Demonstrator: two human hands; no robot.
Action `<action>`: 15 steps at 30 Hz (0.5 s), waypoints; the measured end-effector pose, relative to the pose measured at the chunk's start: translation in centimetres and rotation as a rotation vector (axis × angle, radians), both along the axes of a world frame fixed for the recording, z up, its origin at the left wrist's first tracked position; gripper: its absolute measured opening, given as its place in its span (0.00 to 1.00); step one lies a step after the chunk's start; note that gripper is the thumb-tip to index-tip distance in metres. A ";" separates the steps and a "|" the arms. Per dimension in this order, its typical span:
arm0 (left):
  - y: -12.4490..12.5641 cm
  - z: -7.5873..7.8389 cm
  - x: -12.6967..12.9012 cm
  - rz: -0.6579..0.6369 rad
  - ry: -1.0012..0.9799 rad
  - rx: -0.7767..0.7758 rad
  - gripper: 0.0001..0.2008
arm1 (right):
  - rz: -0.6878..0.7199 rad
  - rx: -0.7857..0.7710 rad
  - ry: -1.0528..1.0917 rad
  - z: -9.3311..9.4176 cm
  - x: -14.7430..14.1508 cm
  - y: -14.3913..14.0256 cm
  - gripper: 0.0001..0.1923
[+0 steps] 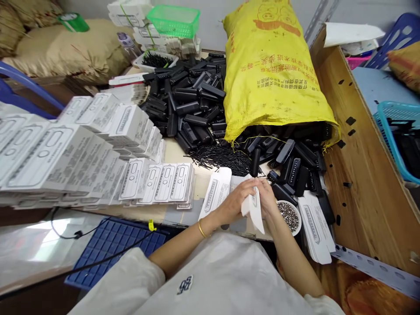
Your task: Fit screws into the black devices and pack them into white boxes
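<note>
Between my two hands is a small white printed cardboard box [252,204], tilted, with a loose flap hanging toward my body. My left hand [236,199] wraps around its left side, a gold bangle on the wrist. On the box's other side, my right hand [267,197] has its fingers closed against the card. Flat printed box blanks [215,192] lie just left of my hands. A white bowl of small metal screws [289,217] stands beside my right wrist. Further right is another stack of flat box blanks [315,227].
Rows of filled white boxes [65,162] crowd the left. Black plastic cases [193,100] are heaped behind, with thin black pins [223,158] before them. A yellow woven sack [275,70] spills more cases. A wooden board [367,175] walls the right; a blue basket [393,148] stands beyond.
</note>
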State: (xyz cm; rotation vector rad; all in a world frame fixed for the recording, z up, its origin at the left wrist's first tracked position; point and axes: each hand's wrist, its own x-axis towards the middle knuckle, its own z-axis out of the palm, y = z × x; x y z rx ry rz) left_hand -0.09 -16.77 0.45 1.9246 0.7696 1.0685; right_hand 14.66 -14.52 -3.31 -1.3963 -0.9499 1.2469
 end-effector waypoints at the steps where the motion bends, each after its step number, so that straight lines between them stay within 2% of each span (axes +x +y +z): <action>1: 0.2 0.2 0.0 0.116 -0.001 -0.035 0.24 | -0.010 0.029 -0.127 0.0 -0.2 0.9 0.18; 3: 0.6 0.9 -0.2 0.375 0.052 -0.190 0.30 | -0.067 0.071 -0.428 0.0 -0.5 3.1 0.19; 5: 1.0 1.7 -0.5 0.515 0.167 -0.392 0.33 | -0.078 0.046 -0.599 -0.3 -0.3 5.2 0.25; 7: 1.4 2.4 -0.8 0.510 0.291 -0.522 0.34 | -0.062 -0.003 -0.554 -0.5 0.8 6.5 0.27; 10: 1.8 3.0 -1.5 0.476 0.459 -0.540 0.32 | -0.054 -0.008 -0.280 0.7 4.5 6.7 0.25; 12: 1.9 3.0 -1.8 0.444 0.538 -0.474 0.30 | 0.109 -0.007 -0.140 2.7 7.1 5.8 0.24; 13: 2.0 2.9 -1.9 0.397 0.562 -0.429 0.30 | 0.245 -0.003 -0.146 3.8 8.0 5.2 0.22; 15: 2.0 2.8 -1.7 0.258 0.575 -0.336 0.31 | 0.531 0.059 -0.293 6.0 8.4 4.2 0.16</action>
